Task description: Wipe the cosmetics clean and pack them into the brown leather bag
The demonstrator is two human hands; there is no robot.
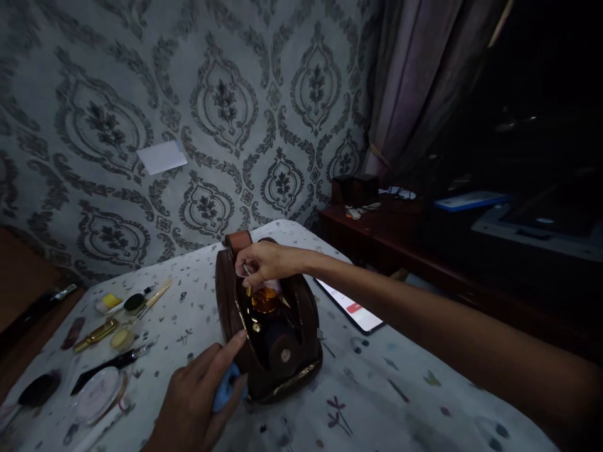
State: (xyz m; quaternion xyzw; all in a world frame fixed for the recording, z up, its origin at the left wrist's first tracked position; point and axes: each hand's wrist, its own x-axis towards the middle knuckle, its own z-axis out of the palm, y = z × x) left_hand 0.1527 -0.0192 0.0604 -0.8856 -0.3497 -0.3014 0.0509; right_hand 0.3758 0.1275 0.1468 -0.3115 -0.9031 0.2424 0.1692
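A dark brown zip bag (308, 314) lies open on the patterned white cloth. My right hand (264, 262) reaches over its far end, fingers pinched on a small pale item (242, 270) too small to name. Inside the bag are an amber glass bottle (264, 300) and a dark round-ended item (285, 356). At the bag's near left side, my left hand (200, 392) is curled round a blue cloth (226, 386), its index finger stretched to the zip edge.
Cosmetics and brushes lie on the left, among them a round compact (98, 394), a gold tube (95, 334) and a black brush (113, 365). A lit phone (351, 304) is right of the bag. A dark red table (377, 232) stands behind.
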